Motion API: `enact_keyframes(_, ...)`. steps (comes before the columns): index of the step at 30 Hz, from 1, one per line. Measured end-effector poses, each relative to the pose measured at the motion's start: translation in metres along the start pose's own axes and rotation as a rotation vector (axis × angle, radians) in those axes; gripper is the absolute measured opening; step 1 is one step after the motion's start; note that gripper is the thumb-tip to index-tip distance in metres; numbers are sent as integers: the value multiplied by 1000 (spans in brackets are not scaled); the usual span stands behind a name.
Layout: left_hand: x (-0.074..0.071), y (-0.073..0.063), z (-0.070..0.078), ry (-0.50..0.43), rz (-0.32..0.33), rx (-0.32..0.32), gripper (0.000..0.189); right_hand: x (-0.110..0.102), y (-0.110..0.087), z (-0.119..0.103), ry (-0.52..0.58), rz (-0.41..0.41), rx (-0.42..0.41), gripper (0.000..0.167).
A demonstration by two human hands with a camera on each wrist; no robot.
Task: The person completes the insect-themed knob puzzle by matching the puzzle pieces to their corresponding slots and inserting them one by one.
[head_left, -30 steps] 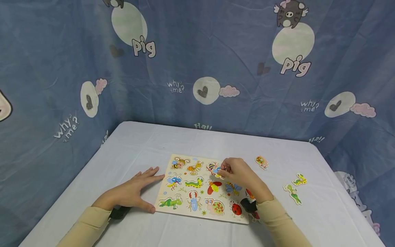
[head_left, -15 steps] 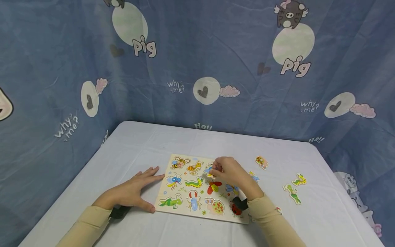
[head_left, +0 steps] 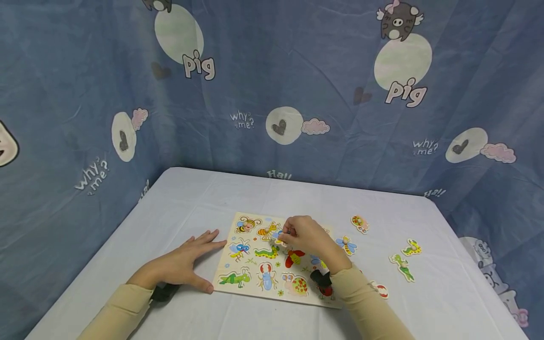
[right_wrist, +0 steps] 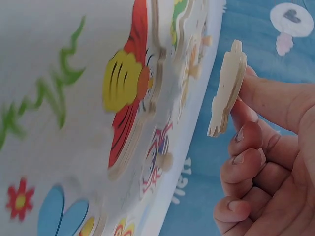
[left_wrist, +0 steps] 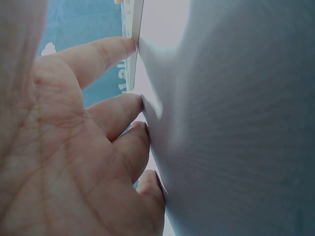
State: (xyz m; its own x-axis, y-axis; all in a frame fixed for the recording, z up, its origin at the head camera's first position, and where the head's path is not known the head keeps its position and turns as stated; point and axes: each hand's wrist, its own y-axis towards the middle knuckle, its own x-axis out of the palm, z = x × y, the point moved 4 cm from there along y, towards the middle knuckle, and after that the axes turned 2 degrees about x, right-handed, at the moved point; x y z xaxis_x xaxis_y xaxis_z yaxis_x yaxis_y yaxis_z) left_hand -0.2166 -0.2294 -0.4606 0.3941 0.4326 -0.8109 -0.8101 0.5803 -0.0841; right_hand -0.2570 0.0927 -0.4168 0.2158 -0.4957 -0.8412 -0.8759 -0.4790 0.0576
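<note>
A wooden insect puzzle board point(head_left: 250, 291) lies flat on the table, printed with rows of colourful insects. At its left edge my left hand point(head_left: 182, 262) rests with fingers spread; one fingertip point(left_wrist: 129, 45) touches the board's side in the left wrist view. Above the board's top row, my right hand point(head_left: 308, 238) pinches a small blue-and-yellow wooden insect puzzle piece point(head_left: 278, 237) between thumb and forefinger. Seen from the right wrist, that piece point(right_wrist: 229, 88) is held clear of the board, its plain side and edge showing; which insect it is I cannot tell.
Loose pieces lie right of the board: a snail point(head_left: 360, 224), a dragonfly point(head_left: 346, 245), a caterpillar point(head_left: 412, 247), a green grasshopper point(head_left: 401, 267) and a red piece point(head_left: 381, 289) partly behind my right sleeve. Knobbed pieces, including a spider point(right_wrist: 156, 160), sit in the board.
My right hand has moved left across the board's top row, carrying the pinched piece. The dragonfly and red piece have come out from behind the right arm. My left hand has stayed put.
</note>
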Motion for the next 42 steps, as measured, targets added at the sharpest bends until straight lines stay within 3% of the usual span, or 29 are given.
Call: enact_keyframes(42, 0, 1, -3, 0, -7, 2, 117, 45, 34, -44, -36, -96, -22, 19)
